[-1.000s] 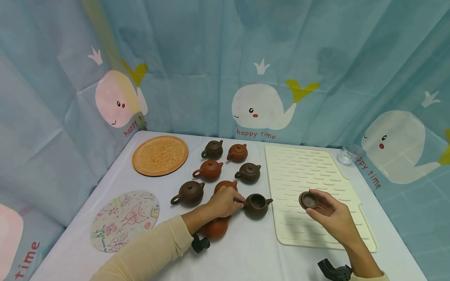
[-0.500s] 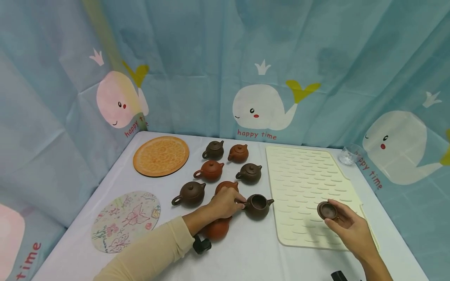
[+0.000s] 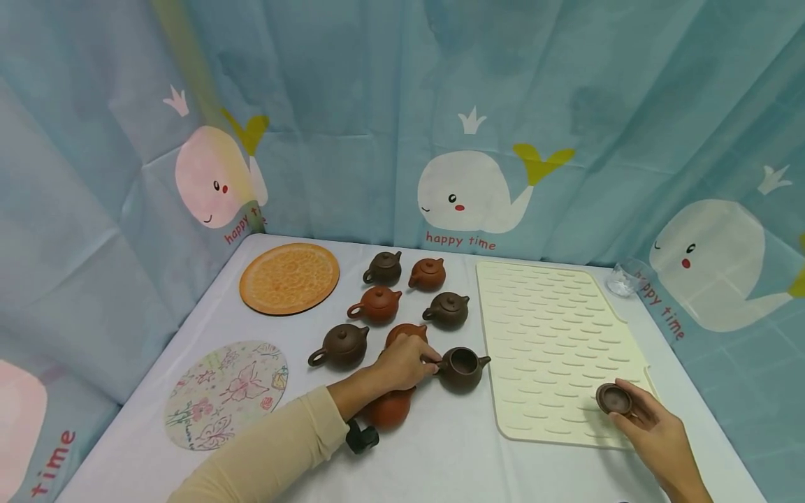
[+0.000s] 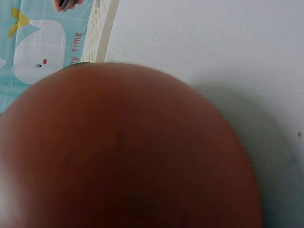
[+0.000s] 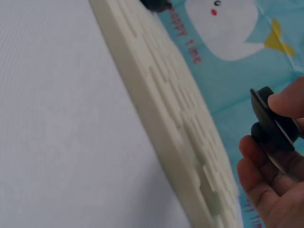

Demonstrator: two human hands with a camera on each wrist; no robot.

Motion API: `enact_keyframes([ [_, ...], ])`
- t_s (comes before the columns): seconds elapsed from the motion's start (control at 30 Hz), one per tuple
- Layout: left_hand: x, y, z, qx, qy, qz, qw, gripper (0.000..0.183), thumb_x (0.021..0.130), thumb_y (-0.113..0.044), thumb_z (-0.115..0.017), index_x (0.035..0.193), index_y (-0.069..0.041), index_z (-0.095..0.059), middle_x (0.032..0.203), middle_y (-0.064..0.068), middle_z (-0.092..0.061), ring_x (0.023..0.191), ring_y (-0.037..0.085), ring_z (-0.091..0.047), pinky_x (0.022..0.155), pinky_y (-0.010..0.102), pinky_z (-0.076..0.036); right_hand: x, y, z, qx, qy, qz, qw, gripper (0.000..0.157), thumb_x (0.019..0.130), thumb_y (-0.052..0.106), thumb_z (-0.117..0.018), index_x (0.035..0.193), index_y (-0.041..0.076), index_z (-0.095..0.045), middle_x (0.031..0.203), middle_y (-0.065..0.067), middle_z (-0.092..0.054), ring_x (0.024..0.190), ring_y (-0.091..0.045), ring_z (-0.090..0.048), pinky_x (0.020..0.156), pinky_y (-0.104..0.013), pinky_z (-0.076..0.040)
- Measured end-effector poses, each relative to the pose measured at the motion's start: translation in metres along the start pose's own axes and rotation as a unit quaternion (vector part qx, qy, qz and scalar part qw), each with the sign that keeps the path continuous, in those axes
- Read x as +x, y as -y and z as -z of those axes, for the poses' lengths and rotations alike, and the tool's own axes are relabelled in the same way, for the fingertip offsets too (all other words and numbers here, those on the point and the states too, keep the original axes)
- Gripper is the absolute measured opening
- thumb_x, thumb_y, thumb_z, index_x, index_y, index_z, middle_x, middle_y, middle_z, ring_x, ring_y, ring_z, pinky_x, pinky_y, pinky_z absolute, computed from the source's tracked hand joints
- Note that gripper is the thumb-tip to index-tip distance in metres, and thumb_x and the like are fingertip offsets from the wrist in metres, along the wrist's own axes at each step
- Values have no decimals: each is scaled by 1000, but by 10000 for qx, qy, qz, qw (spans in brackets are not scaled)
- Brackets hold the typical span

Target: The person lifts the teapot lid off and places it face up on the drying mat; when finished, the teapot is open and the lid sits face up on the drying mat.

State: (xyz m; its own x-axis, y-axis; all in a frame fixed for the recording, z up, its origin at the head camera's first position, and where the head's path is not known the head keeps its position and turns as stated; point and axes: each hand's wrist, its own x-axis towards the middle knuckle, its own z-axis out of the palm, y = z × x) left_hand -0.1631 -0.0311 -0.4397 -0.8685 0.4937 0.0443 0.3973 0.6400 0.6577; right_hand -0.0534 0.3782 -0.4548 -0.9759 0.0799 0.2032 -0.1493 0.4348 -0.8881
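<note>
My left hand (image 3: 405,363) pinches the handle of a dark brown teapot (image 3: 462,377), which stands on the white table with its top uncovered and its spout to the right. My right hand (image 3: 654,426) holds a small brown teapot lid (image 3: 613,399) above the lower right of the cream mat, its hollow underside facing the head camera. In the right wrist view thumb and fingers pinch that lid (image 5: 273,118) by its edge, knob downward. A reddish teapot (image 3: 390,409) sits under my left forearm; its round body (image 4: 133,152) fills much of the left wrist view.
Several lidded teapots, such as a dark one (image 3: 344,346) and a red one (image 3: 377,305), stand in rows left of the cream mat (image 3: 541,335). An orange round mat (image 3: 289,278) and a flowered round mat (image 3: 226,395) lie left. A clear glass cup (image 3: 622,278) stands back right.
My right hand has moved right and toward me over the cream mat, carrying the lid. The left hand stays on the teapot's handle.
</note>
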Motion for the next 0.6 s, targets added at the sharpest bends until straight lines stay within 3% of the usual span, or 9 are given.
enact_keyframes([
  [0.2,0,0,-1,11,8,-33,10000,17,85,-13,-75,102,-14,-78,96,-6,-72,99,10,-61,80,27,-49,-2,-15,4,-1092,-84,-426,9931,59,85,5,-74,136,-8,-47,112,25,-51,97,16,-50,75,-9,-44],
  [0.33,0,-1,-1,-9,20,-33,10000,17,85,-12,-74,101,-14,-78,95,-5,-72,97,9,-62,78,25,-49,-3,-22,7,-1497,20,-564,9871,58,85,6,-75,134,-9,-48,117,-2,-59,90,15,-51,71,-11,-46],
  [0.43,0,-1,0,-31,40,-19,10000,17,85,-12,-74,102,-14,-78,94,-5,-72,95,8,-62,76,25,-49,-3,-25,7,-1678,103,-606,9839,57,85,5,-74,134,-9,-49,121,-26,-56,87,14,-51,67,-14,-48],
  [0.6,0,-1,1,-48,72,-9,10000,17,85,-13,-74,102,-14,-78,95,-4,-72,94,7,-61,75,24,-49,-1,-27,6,-1816,201,-548,9816,56,82,-2,-73,132,-10,-49,121,-35,-53,85,12,-51,65,-15,-48],
])
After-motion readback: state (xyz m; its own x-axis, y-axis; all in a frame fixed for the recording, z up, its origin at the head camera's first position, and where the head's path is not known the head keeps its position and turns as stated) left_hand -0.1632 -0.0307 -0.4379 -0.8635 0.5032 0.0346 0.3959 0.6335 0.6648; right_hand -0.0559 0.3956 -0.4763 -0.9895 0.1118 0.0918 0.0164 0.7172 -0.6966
